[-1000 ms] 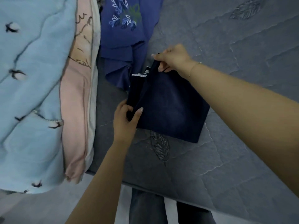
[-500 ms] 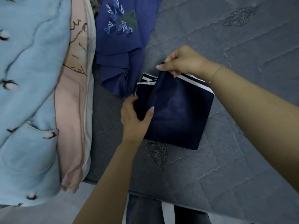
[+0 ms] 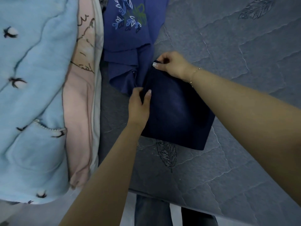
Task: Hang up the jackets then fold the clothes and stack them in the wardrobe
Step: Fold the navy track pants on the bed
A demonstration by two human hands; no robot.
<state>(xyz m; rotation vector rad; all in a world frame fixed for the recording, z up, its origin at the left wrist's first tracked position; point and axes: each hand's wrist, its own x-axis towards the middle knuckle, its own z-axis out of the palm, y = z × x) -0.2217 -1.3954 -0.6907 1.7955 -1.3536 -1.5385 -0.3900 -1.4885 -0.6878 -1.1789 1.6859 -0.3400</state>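
Observation:
A dark navy garment (image 3: 177, 115), folded into a rough square, lies on the grey quilted mattress (image 3: 236, 152). My left hand (image 3: 138, 106) grips its left edge, thumb on top and fingers underneath. My right hand (image 3: 171, 65) pinches the garment's far top corner between thumb and fingers. The garment's white stripes are hidden inside the fold.
A blue top with embroidered leaves (image 3: 130, 38) lies crumpled just beyond the navy garment. To the left lie a pink garment (image 3: 79, 101) and a light blue fleece piece with cotton-boll print (image 3: 32, 95). The mattress front edge (image 3: 162, 197) is near my legs.
The top flap with the white stripes has been folded over, so the stripes no longer show. Both hands kept their hold on the navy garment.

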